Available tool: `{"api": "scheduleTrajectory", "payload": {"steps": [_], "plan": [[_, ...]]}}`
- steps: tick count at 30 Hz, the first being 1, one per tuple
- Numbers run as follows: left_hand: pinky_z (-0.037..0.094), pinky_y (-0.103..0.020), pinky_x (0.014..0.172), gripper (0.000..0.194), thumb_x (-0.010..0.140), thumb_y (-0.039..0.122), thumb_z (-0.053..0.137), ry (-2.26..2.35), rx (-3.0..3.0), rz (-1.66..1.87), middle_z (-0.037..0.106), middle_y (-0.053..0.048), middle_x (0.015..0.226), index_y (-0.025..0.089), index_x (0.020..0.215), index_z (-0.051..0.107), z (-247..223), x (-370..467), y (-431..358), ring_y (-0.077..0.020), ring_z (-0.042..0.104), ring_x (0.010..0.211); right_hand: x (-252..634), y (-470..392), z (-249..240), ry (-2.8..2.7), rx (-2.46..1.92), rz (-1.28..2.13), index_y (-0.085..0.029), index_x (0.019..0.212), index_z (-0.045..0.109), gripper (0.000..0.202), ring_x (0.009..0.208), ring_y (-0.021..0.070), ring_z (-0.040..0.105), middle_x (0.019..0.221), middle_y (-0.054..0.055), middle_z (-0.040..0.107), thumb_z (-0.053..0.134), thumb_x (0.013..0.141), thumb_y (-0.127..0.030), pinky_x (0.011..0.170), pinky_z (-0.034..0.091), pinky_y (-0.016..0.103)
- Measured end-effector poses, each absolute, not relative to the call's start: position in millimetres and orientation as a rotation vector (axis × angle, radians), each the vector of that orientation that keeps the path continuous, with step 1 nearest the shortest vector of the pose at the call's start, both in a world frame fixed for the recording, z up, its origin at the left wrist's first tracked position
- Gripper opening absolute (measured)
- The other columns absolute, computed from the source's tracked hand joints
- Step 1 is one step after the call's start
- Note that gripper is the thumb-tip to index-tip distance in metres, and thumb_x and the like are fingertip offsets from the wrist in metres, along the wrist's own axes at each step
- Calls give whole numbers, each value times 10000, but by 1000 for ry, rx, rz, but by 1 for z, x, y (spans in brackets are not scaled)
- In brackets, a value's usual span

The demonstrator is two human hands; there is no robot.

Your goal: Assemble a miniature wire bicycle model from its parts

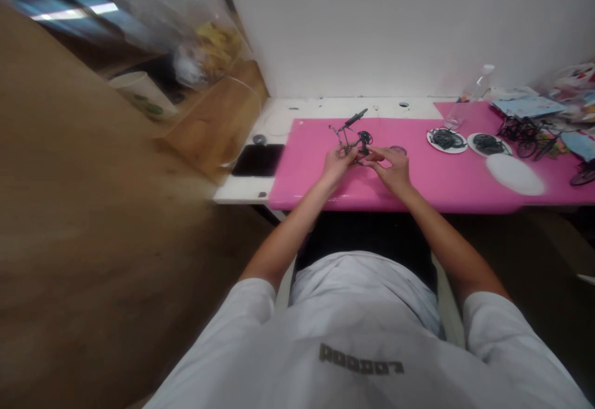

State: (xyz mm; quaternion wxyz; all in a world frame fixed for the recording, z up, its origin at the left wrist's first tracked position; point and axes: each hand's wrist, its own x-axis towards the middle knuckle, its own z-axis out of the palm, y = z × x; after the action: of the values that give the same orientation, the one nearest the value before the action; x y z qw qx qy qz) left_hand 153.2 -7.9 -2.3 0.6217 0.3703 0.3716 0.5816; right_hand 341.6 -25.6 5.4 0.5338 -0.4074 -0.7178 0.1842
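Note:
Over the pink table cover, I hold up a small dark model bicycle frame [352, 137]. My left hand [340, 162] is closed around its lower left part. The fingers of my right hand [391, 166] are pinched at its right side, close to a small black round part [365, 138]. Whether the right fingers hold the frame itself or a separate small piece, I cannot make out. Just behind the right hand a round translucent item [398, 150] lies on the cover, partly hidden.
Two white plates [430, 143] [473, 145] hold dark wheel-like parts, with a blank white oval [515, 175] in front. Several model bicycles [527, 139] stand at right, near a clear bottle [469, 96]. A black flat object [258, 160] lies left, beside a wooden box [218, 124].

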Motion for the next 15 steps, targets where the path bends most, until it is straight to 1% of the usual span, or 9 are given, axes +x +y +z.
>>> {"api": "scheduleTrajectory", "payload": {"steps": [3,6,10,12,15], "plan": [[676,-367,1032,378,940,262,937,865,869,1329,865,-90,1031,151,1254,759,1,154,-11,-199,848,981,341,-27,6,-1766,-959,434,-426,1232,882,341,1034,321,837,1041,14,893,955,908,-507,1100,606,573],[673,-379,1038,373,917,268,958,873,887,1319,864,-97,1050,158,1224,776,3,156,-15,-216,849,1010,340,-28,6,-1792,-976,408,-436,1256,876,360,1063,329,836,1053,4,893,948,913,-520,1116,598,581],[669,-418,1065,395,908,262,962,862,890,1319,868,-116,1094,155,1242,780,6,157,-18,-228,848,1032,341,-29,5,-1805,-990,366,-460,1417,810,501,1068,313,832,1125,-6,890,922,937,-548,1141,587,553],[670,-419,1062,406,911,270,961,860,887,1320,868,-119,1093,152,1254,778,6,157,-18,-225,847,1024,342,-29,4,-1828,-984,336,-458,1447,796,493,1089,310,827,1120,-3,890,891,971,-543,1146,580,535],[674,-378,1040,409,919,289,957,861,894,1316,870,-110,1070,152,1259,776,5,156,-18,-207,845,1005,344,-28,2,-1852,-967,297,-441,1449,801,456,1106,319,818,1101,10,891,858,1006,-532,1150,566,540]]}}
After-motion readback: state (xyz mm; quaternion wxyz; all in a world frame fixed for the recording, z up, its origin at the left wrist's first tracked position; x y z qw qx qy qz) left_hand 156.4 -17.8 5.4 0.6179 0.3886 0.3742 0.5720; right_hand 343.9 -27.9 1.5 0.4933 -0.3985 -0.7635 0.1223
